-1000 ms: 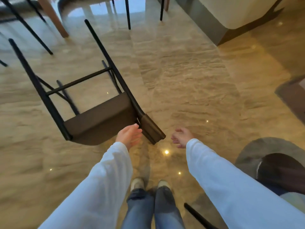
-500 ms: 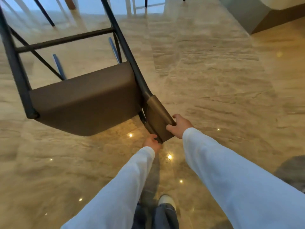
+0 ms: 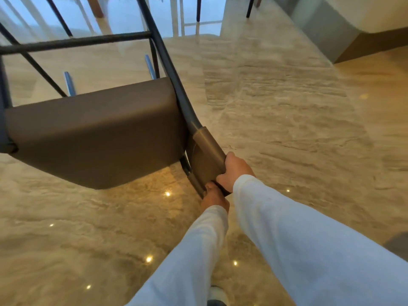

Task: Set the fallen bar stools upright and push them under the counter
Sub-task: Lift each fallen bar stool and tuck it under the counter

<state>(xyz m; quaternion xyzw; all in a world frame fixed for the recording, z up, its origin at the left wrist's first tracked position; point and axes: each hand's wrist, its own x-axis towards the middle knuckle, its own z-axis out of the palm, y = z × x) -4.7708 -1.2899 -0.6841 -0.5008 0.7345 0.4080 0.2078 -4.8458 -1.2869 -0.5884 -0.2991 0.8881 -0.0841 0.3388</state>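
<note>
A fallen bar stool point(image 3: 95, 138) lies tipped over the marble floor point(image 3: 287, 129). Its long axis runs from the low backrest point(image 3: 205, 151), nearest the person, away and leftward along the black legs point(image 3: 167, 62), whose feet are out of frame. Both grips are closed on the backrest: the right grip point(image 3: 236, 171) curls over its outer edge and the left grip point(image 3: 213, 196) clasps its lower end just beneath. What appears to be the bench point(image 3: 326, 34) stands well apart, ahead to the right.
</note>
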